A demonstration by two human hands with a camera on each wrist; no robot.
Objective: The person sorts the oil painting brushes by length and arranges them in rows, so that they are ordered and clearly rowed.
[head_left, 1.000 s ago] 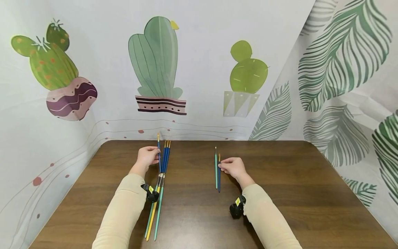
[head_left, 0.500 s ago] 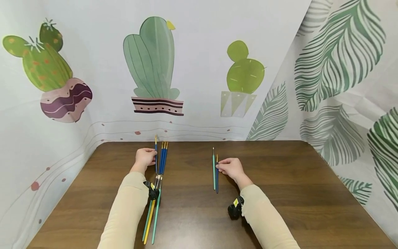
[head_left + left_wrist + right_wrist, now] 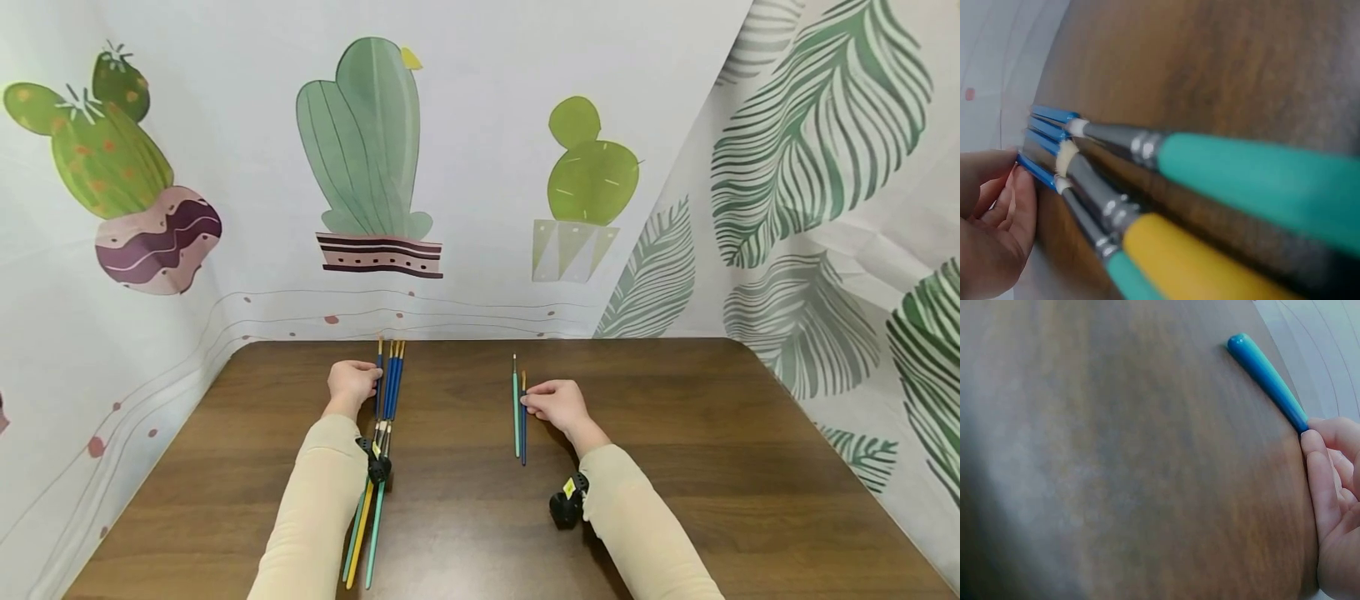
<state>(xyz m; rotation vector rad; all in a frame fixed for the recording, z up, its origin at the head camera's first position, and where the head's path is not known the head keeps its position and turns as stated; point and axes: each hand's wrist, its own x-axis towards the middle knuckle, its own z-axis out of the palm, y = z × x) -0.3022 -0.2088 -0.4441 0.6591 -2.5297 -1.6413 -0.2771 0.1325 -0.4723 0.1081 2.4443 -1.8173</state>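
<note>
My left hand (image 3: 352,385) pinches a slim blue paintbrush (image 3: 379,358) between thumb and fingers. This brush stands bristles-away, just left of several matching blue paintbrushes (image 3: 393,383) lying side by side. In the left wrist view its blue handle (image 3: 1038,172) ends right by the bristles of a longer teal paintbrush (image 3: 1129,275). Farther right, my right hand (image 3: 558,406) pinches another blue paintbrush (image 3: 524,437) partway along its length. The right wrist view shows that handle's rounded end (image 3: 1238,342) over the wood. A teal paintbrush (image 3: 516,417) lies parallel, just left of it.
Below the blue row, a yellow paintbrush (image 3: 360,533) lies between two teal ones, partly under my left forearm and wrist camera (image 3: 378,464). The brown wooden table (image 3: 465,500) meets a cactus-printed cloth backdrop (image 3: 480,167) at its far edge.
My left hand has brought its blue paintbrush down and back toward me, so its bristles now nearly line up with the row beside it. My right hand keeps its pinch, almost still.
</note>
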